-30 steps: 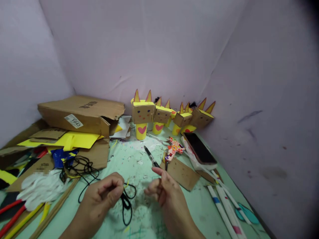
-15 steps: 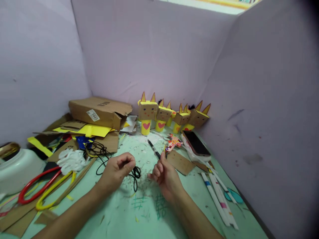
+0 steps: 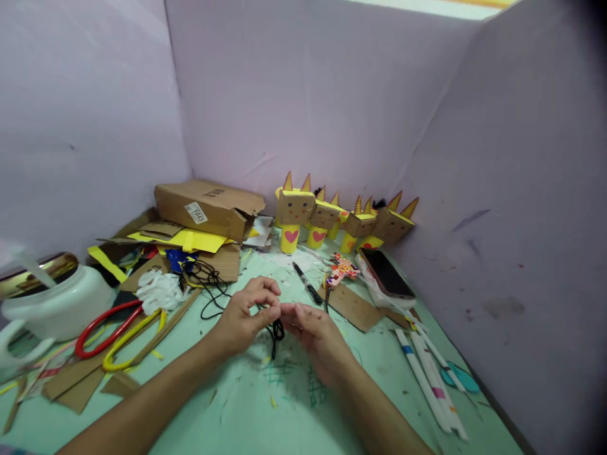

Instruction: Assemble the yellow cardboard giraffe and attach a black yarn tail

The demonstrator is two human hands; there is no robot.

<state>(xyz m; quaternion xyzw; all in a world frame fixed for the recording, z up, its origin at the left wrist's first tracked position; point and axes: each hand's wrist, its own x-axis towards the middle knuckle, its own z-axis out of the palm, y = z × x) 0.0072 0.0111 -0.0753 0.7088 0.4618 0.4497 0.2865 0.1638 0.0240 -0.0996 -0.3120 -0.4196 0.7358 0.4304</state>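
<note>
1. The green surface point(image 3: 213, 411) is crowded on both sides; a sideways pull could snag cord on that clutter.
2. The black cord tangle point(image 3: 202, 273) lies left of and beyond the left hand point(image 3: 246, 316); its crossing loops could knot under a hasty tug.
3. The right hand point(image 3: 320, 335) meets the left at the fingertips, touching or nearly so; its fingers look extended, and I cannot tell whether its grip holds anything.
4. The left grip is narrow, thumb and index close; any pinched strand is too small to make out. A loose pinch could let one slip.
5. The looped cord bundle point(image 3: 276, 332) sits just below the fingertips; whether it hangs or rests is unclear.
</note>
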